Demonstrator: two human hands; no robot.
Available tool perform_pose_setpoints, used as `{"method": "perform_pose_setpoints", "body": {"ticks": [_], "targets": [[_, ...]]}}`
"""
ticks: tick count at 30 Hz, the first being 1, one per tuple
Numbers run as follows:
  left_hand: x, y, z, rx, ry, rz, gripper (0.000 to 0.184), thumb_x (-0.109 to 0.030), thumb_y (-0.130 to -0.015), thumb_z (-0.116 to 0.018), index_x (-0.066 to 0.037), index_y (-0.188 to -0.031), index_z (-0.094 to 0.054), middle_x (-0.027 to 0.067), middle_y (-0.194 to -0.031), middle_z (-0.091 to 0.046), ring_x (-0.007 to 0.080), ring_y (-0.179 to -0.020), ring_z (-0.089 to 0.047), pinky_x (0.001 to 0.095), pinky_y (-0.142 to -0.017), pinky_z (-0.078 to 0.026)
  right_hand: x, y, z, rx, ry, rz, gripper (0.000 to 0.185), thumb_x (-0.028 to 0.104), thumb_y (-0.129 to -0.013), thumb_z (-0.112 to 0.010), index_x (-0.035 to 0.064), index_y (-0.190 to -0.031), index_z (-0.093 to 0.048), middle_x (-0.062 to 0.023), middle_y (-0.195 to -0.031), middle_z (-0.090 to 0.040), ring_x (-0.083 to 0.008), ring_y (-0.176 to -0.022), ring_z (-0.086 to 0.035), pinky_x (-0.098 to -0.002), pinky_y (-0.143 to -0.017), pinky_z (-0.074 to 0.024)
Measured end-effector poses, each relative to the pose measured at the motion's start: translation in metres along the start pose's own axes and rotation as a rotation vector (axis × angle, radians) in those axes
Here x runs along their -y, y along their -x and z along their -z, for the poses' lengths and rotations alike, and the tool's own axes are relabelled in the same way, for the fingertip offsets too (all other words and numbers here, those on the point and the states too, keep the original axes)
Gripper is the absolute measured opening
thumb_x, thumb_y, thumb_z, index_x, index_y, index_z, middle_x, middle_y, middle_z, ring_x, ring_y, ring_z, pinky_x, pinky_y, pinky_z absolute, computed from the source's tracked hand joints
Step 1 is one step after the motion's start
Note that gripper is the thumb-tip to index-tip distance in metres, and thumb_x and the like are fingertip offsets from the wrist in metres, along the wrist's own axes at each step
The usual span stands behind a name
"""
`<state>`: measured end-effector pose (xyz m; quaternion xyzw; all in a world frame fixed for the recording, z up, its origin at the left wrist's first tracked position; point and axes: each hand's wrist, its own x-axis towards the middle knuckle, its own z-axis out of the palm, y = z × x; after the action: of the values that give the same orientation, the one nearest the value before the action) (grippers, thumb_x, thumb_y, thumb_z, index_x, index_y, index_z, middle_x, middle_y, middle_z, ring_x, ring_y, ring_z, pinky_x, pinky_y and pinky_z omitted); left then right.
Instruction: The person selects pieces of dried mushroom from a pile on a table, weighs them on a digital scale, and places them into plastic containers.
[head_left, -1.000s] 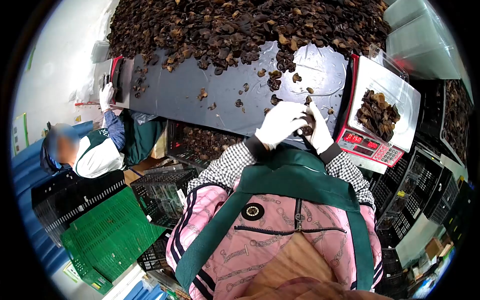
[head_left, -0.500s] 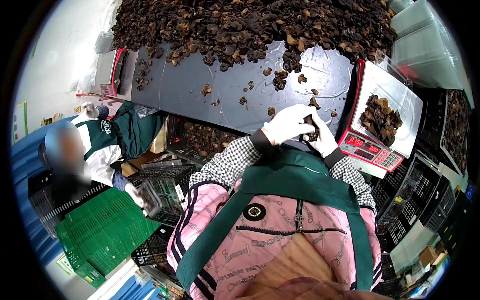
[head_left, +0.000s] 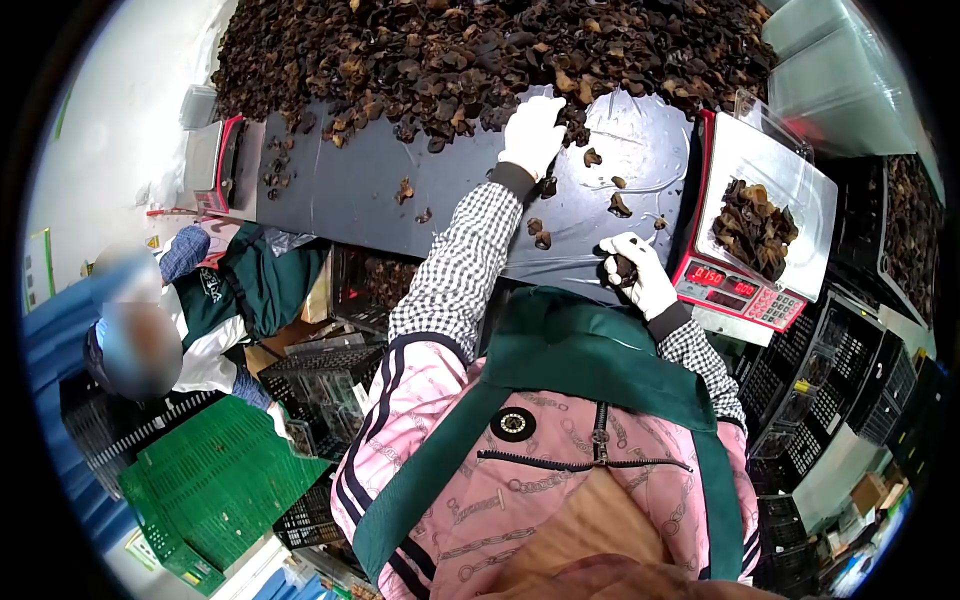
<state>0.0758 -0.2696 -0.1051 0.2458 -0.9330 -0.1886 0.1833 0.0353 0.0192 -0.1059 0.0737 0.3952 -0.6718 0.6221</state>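
Observation:
My left hand [head_left: 533,133], in a white glove, reaches across the dark table [head_left: 370,195] to the near edge of a big heap of dark brown wood-ear-like fungus [head_left: 480,60]. Its fingertips are too unclear to tell whether they hold a piece. Closer to my body, my right hand [head_left: 638,273], also gloved, has its fingers curled round dark fungus pieces. Loose pieces [head_left: 620,206] lie between and around the hands. On the right, a red-framed scale [head_left: 808,220] bears a fungus pile [head_left: 755,230] on its metal plate.
Clear plastic boxes [head_left: 840,70] are stacked at the upper right. Black crates [head_left: 825,375] stand at right. A second scale [head_left: 212,165] is at the table's left end. At left, a co-worker [head_left: 215,290] in a green apron is beside a green crate [head_left: 215,480].
My left hand has left my right hand and moved forward to the heap. My right hand stays near the table's edge with fungus. The co-worker's head and arms have shifted.

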Motion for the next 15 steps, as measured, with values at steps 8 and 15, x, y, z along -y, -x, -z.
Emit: {"method": "perform_pose_setpoints", "body": {"ticks": [8,15], "targets": [[0.009,-0.032,-0.003,0.232,0.041,0.062,0.031,-0.030,-0.086,-0.065,-0.012,-0.110,-0.072,0.0134,-0.106,-0.068,0.0296,-0.104,-0.063,0.0415,-0.088,-0.050,0.005,0.005,-0.003,0.046,0.004,0.033,0.020,0.010,-0.096,-0.058,0.0005,-0.112,-0.064,-0.0091,-0.101,-0.069,-0.0129,-0.064,-0.062,-0.0268,-0.051,-0.0491],[-0.012,-0.034,-0.003,0.289,0.057,0.052,0.037,-0.017,-0.085,-0.067,-0.014,-0.121,-0.066,0.0203,-0.119,-0.057,0.0374,-0.107,-0.059,0.0428,-0.092,-0.050,0.009,0.005,-0.004,0.025,0.002,0.039,0.025,0.010,-0.095,-0.059,0.0000,-0.117,-0.064,-0.0089,-0.100,-0.069,-0.0127,-0.063,-0.062,-0.0267,-0.051,-0.0486]]}}
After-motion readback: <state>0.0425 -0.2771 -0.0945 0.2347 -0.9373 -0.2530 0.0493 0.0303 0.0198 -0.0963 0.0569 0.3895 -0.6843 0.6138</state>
